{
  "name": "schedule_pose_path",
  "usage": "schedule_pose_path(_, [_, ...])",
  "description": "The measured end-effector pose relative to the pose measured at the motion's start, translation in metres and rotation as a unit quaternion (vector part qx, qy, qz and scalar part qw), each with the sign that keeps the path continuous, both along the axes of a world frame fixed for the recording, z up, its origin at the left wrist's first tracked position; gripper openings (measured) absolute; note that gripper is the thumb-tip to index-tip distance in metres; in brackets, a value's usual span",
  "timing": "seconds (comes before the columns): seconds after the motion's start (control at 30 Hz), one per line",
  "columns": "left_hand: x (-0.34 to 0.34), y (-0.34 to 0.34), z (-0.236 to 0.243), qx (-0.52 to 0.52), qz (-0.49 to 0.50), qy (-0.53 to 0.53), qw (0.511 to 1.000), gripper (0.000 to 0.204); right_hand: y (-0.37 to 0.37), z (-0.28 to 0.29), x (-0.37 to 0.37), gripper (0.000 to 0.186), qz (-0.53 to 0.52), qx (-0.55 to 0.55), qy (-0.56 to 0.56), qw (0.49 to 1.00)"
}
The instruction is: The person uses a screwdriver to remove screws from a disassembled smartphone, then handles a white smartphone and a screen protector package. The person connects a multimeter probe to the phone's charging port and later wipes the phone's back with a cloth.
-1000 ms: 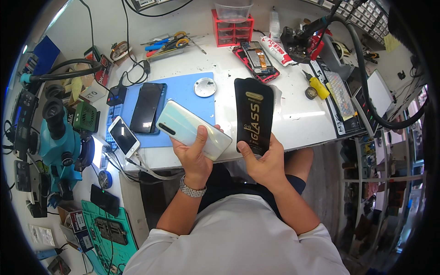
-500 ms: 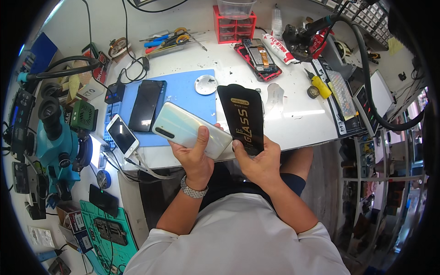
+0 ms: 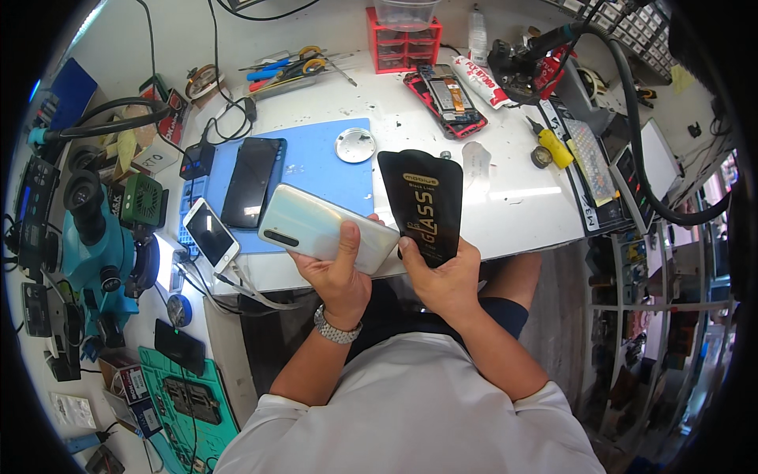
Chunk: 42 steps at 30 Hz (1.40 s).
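Observation:
My left hand [image 3: 338,276] grips a pale silver-white phone [image 3: 324,237], back side up, held level over the near edge of the white bench [image 3: 521,205]. My right hand [image 3: 446,278] holds a black glossy flat packet with gold lettering [image 3: 423,204], upright beside the phone, its thumb on the lower front. Both hands sit close together, just in front of my body. A blue work mat [image 3: 324,170] lies behind the phone.
On the mat lie a dark phone [image 3: 251,182] and a round metal lid [image 3: 355,145]. A white phone [image 3: 211,235] rests at the mat's left edge. An opened red-framed phone [image 3: 446,99], red drawer box [image 3: 401,43], yellow screwdriver [image 3: 553,146] and teal microscope [image 3: 99,245] surround the bench.
The black packet has shifted left, closer to the phone. The phone stays in my left hand, barely moved.

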<state>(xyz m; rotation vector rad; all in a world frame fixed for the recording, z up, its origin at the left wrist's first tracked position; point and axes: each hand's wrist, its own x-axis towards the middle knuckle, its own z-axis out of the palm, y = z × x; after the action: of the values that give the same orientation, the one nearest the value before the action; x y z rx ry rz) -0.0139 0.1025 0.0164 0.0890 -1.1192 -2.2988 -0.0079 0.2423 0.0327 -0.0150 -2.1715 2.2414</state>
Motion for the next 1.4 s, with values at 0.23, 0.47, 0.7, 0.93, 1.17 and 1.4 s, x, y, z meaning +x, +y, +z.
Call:
schedule_pose_path(0.23, [0.000, 0.000, -0.008, -0.028, 0.021, -0.011, 0.999, 0.052, -0.006, 0.005, 0.006, 0.022, 0.017, 0.006, 0.018, 1.000])
schedule_pose_path(0.47, [-0.006, -0.013, 0.005, -0.013, -0.150, -0.074, 0.986, 0.050, 0.014, 0.013, -0.021, 0.016, -0.001, -0.116, 0.019, 0.993])
schedule_pose_path(0.7, [-0.007, -0.013, -0.001, -0.015, -0.153, -0.088, 0.984, 0.055, 0.020, 0.011, -0.036, 0.020, 0.105, -0.073, 0.032, 0.991])
schedule_pose_path(0.93, [-0.005, -0.011, -0.001, -0.016, -0.148, -0.082, 0.986, 0.056, 0.019, 0.022, -0.033, 0.023, 0.085, -0.034, -0.020, 0.996])
schedule_pose_path(1.17, [-0.004, -0.010, -0.002, -0.030, -0.143, -0.070, 0.987, 0.055, 0.015, 0.023, -0.026, 0.024, 0.072, -0.010, 0.008, 0.997])
schedule_pose_path(1.4, [-0.005, -0.010, -0.005, -0.023, -0.124, -0.085, 0.988, 0.073, 0.018, 0.016, -0.029, 0.029, 0.095, 0.015, 0.038, 0.995])
